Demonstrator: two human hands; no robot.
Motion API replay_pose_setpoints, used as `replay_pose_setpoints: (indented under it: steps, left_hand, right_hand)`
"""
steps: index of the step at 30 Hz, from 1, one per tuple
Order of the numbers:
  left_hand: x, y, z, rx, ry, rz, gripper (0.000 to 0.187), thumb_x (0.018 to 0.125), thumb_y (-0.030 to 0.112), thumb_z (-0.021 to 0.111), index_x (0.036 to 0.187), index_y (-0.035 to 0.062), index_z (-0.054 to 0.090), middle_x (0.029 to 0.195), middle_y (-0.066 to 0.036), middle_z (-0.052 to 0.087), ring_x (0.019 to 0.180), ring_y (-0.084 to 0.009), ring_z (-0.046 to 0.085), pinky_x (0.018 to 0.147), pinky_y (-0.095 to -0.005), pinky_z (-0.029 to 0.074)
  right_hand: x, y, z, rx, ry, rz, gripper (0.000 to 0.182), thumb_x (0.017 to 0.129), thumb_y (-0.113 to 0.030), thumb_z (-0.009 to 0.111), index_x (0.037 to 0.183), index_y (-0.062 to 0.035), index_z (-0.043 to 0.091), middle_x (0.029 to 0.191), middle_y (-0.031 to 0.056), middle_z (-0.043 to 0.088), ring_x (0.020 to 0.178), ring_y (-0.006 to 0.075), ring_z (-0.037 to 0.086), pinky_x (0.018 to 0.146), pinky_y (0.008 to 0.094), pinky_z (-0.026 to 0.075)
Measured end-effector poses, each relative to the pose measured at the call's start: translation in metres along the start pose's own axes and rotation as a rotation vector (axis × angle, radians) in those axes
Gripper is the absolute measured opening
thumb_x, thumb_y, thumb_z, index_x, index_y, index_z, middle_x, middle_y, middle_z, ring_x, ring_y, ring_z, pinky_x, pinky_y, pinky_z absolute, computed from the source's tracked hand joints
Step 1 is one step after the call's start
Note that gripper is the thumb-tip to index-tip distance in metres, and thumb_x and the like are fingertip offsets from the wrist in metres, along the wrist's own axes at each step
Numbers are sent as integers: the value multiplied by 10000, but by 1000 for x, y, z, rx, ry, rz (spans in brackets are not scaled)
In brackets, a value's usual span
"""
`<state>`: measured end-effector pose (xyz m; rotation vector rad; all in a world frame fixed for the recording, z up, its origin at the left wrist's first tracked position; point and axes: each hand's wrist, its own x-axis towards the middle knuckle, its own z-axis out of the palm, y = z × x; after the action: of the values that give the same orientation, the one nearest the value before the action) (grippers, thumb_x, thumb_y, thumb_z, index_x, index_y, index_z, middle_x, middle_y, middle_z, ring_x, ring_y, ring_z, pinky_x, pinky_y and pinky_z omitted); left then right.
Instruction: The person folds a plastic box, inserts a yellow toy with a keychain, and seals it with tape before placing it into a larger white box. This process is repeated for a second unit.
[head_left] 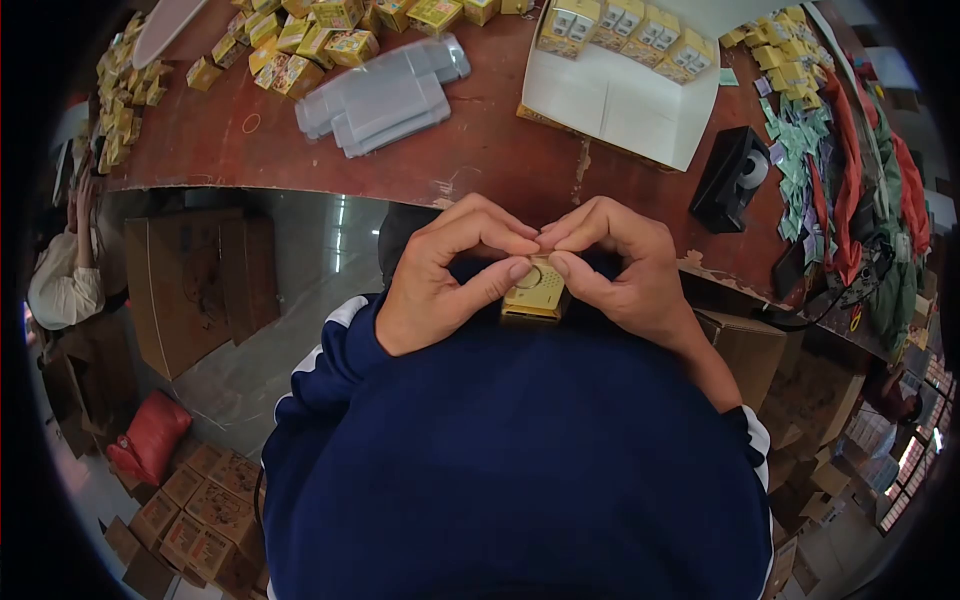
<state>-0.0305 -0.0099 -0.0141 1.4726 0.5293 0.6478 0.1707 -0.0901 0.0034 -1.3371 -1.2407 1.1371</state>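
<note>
A small yellow box [533, 298] is held close to the body, just past the table's near edge. My left hand [452, 262] has its thumb and fingers pinched at the box's upper left corner. On the upper right corner, the fingertips of my right hand [625, 262] are pressed together, nearly touching those of the left. The far end of the box is partly hidden by the fingertips. Whether a thin piece lies between the fingers is too small to tell.
The red table [400, 180] bears clear plastic trays [385, 95], piled yellow boxes [310, 40], a white carton [620, 105] with boxes inside, a black tape dispenser [731, 180] and green packets [795, 140]. Cardboard boxes [200, 285] stand on the floor. A person [68, 275] is at far left.
</note>
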Motion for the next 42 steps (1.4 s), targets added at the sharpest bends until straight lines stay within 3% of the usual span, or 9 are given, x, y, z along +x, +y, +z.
replay_pose_setpoints:
  steps: [7,13,18,24,28,31,34,37,42]
  left_hand:
    - [3,4,-3,74,6,23,105,859,15,699,962,-4,694,1054,-116,646,942,-184,659,836,-283,535]
    - [0,-3,-9,173,-78,117,162,845,31,732,1003,9,706,1119,-127,635,1008,-219,647,894,-336,505]
    - [-5,-11,-7,-40,-162,31,272,871,30,727,1135,32,661,1380,-144,471,1133,-194,600,941,-317,502]
    - [-5,-20,5,-409,-149,-153,235,916,14,678,1144,27,625,1395,-142,466,1144,-154,577,942,-301,494]
    - [3,-18,7,-302,-89,-45,225,911,-32,649,1126,28,621,1374,-180,498,1148,-177,579,933,-293,482]
    - [18,-16,7,-274,-104,85,220,900,-41,650,1101,38,615,1367,-223,502,1162,-214,575,942,-307,476]
    - [25,-16,7,-243,-47,98,210,895,-7,673,1087,42,604,1367,-229,498,1181,-225,561,953,-317,469]
    - [31,-18,11,-214,-69,88,205,895,-3,674,1084,41,606,1366,-224,499,1178,-225,564,952,-316,470]
    - [32,-18,14,-198,-69,66,199,893,6,681,1075,40,610,1364,-218,502,1177,-224,565,950,-315,471]
  right_hand:
    - [5,-11,1,-164,-4,-103,105,774,21,739,799,-16,643,893,107,703,820,191,688,756,315,540]
    - [-1,2,-14,-213,-121,-264,102,798,6,756,864,-24,685,997,93,715,986,240,673,877,353,532]
    - [-8,18,-14,-174,-87,-417,132,808,-41,768,918,-28,696,1110,92,699,1087,284,644,933,381,522]
    - [-11,34,-17,-341,-33,-594,225,812,-52,770,1024,-31,696,1117,107,690,1075,300,646,914,381,529]
    - [-18,16,-28,-466,35,-600,276,828,-65,763,1091,-21,693,1118,126,684,1067,303,650,887,362,537]
    - [-39,-4,-54,-156,659,-217,232,970,-138,625,1131,23,670,1182,131,673,1025,204,651,807,292,546]
    - [-53,19,-128,-126,1139,-87,275,950,-203,658,1107,22,686,1208,115,664,957,107,636,698,249,523]
    - [-66,54,-150,-183,1020,228,279,931,-238,689,1047,14,709,1221,119,654,941,112,635,663,242,525]
    - [-63,75,-138,-94,993,295,270,897,-243,729,1011,1,725,1311,162,581,935,134,639,642,227,524]
